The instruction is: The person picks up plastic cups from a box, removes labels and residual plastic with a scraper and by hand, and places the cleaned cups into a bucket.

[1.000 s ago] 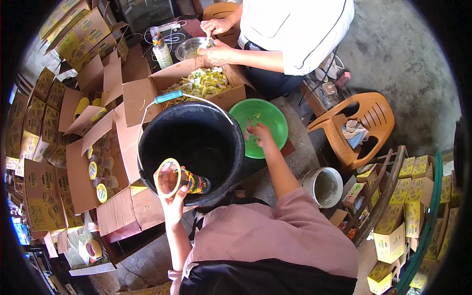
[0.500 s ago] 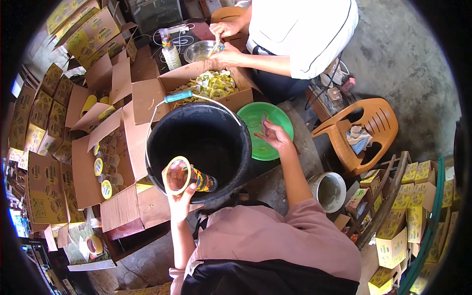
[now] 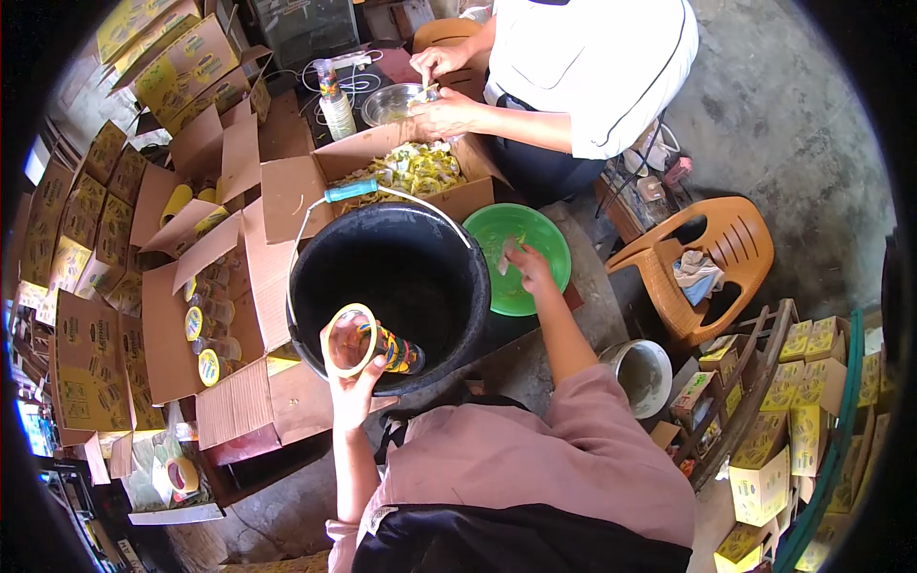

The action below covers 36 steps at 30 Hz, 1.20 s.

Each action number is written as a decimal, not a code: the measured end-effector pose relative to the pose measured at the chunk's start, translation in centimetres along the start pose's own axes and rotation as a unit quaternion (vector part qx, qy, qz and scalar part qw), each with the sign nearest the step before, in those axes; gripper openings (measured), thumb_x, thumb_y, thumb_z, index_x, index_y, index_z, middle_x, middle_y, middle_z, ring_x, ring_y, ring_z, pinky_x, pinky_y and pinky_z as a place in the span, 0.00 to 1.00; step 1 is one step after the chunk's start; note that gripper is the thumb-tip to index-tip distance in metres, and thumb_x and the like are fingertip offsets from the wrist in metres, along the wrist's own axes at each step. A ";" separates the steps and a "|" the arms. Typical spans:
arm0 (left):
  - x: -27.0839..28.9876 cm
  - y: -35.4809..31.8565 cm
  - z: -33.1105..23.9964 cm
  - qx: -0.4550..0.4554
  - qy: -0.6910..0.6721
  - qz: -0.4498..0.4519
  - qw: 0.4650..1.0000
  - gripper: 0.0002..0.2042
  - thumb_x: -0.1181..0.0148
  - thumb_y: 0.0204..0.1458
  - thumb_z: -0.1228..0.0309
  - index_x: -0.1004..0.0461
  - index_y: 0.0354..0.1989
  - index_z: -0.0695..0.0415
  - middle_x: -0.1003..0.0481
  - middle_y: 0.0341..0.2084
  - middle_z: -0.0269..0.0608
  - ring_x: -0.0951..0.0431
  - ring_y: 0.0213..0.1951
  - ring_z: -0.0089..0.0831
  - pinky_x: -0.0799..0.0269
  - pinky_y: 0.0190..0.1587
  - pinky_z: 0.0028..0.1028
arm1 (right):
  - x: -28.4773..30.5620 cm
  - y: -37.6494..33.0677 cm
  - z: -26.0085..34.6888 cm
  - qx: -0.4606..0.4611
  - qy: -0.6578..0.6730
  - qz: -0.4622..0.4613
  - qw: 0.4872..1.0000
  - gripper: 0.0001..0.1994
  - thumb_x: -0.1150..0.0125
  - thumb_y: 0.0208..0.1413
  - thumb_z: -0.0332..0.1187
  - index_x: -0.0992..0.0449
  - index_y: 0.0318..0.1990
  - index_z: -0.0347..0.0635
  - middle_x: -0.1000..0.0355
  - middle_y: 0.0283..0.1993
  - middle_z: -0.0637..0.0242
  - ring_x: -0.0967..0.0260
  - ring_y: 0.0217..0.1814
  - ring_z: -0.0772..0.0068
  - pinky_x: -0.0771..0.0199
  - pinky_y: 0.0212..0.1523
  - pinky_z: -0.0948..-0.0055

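My left hand (image 3: 353, 393) grips a clear plastic jar (image 3: 350, 340) with a yellow rim, tilted over the near edge of a black bucket (image 3: 315, 234). Beside the jar is a dark cylinder (image 3: 403, 353) with a red, yellow and blue pattern; whether the two are joined I cannot tell. Over a green basin (image 3: 516, 298) my right hand (image 3: 531, 265) is closed on a small, flat, greyish piece (image 3: 504, 256). Its kind is not clear. The bucket's wire handle carries a blue grip (image 3: 351, 190).
Across the bucket a co-worker in a white shirt (image 3: 592, 57) works over a metal bowl (image 3: 387, 103). An open carton (image 3: 287, 205) holds yellow-green peelings. Lidded jars (image 3: 208, 367) lie in another carton at left. An orange chair (image 3: 659, 253) and a white bucket (image 3: 642, 377) stand at right.
My right hand has moved slightly left and up over the green basin, still with the flat piece. My left hand keeps the jar in nearly the same place.
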<state>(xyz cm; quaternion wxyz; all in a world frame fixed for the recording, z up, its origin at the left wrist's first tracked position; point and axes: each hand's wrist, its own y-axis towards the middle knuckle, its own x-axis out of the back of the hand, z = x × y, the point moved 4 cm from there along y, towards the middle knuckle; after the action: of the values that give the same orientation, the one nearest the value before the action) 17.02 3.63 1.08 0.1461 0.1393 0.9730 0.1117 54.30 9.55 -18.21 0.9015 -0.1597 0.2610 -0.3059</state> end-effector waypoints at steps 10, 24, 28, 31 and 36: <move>0.3 -0.1 -0.6 -0.034 -0.012 -0.019 0.999 0.31 0.39 0.38 0.74 0.47 0.52 0.54 0.40 0.47 0.38 0.37 0.50 0.36 0.43 0.53 0.35 | -4.2 -8.1 4.7 -0.024 -0.188 0.111 0.976 0.32 0.40 0.36 0.18 0.43 0.54 0.36 0.33 0.42 0.57 0.32 0.40 0.65 0.31 0.38 0.66; -0.5 2.6 -6.0 -0.197 0.218 0.030 0.955 0.29 0.30 0.29 0.74 0.39 0.43 0.58 0.34 0.40 0.47 0.32 0.42 0.38 0.35 0.44 0.31 | -0.8 -11.8 3.5 0.177 -0.501 0.040 0.846 0.28 0.39 0.30 0.20 0.34 0.48 0.40 0.32 0.34 0.63 0.32 0.26 0.75 0.30 0.27 0.74; 0.9 3.9 -7.1 -0.162 0.164 0.003 0.973 0.30 0.30 0.29 0.75 0.39 0.44 0.60 0.34 0.39 0.44 0.32 0.42 0.34 0.35 0.46 0.30 | 0.7 -10.8 2.6 0.172 -0.461 0.031 0.870 0.29 0.39 0.31 0.20 0.34 0.49 0.40 0.32 0.35 0.63 0.33 0.26 0.76 0.31 0.28 0.75; 0.8 5.3 -9.8 -0.187 0.271 -0.009 0.944 0.27 0.32 0.29 0.77 0.37 0.42 0.61 0.34 0.39 0.45 0.30 0.42 0.34 0.35 0.47 0.30 | 1.5 -10.5 2.8 0.221 -0.417 0.010 0.882 0.29 0.39 0.32 0.20 0.34 0.49 0.39 0.32 0.35 0.64 0.33 0.26 0.76 0.32 0.28 0.76; -3.5 8.0 -11.0 -0.317 0.690 0.149 0.634 0.16 0.44 0.35 0.75 0.32 0.37 0.58 0.31 0.37 0.38 0.32 0.43 0.34 0.39 0.49 0.33 | -0.2 -12.2 4.6 0.236 -0.423 -0.037 0.874 0.26 0.41 0.36 0.19 0.35 0.49 0.38 0.32 0.37 0.64 0.32 0.28 0.76 0.32 0.29 0.77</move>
<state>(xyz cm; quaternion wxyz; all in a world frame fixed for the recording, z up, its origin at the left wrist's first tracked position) 18.63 8.12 14.29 -0.5513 0.1103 0.6612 0.4967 51.09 0.99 -8.92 0.9246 -0.0658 -0.2317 -0.2952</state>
